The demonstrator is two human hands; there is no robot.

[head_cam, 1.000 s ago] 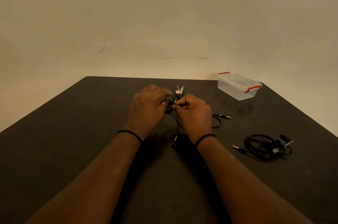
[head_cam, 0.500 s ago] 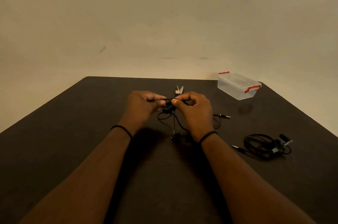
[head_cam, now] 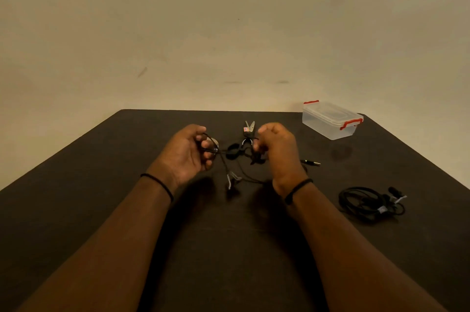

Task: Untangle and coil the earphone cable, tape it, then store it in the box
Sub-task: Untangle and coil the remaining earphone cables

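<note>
A black earphone cable (head_cam: 230, 171) hangs between my two hands above the middle of the dark table (head_cam: 76, 184). My left hand (head_cam: 187, 154) pinches one part of it, my right hand (head_cam: 276, 148) grips another part. Loops and an earbud dangle down between the hands, and the cable's jack plug (head_cam: 311, 162) lies on the table to the right. The clear plastic box (head_cam: 330, 119) with red clips stands shut at the far right of the table.
A pair of scissors (head_cam: 248, 132) lies just beyond my hands. A second black earphone cable (head_cam: 368, 202), coiled in a bundle, rests on the table at the right. Behind the table is a bare wall.
My hands have drawn apart, left going left and right going right, stretching the cable out between them. The scissors behind are now in plain view.
</note>
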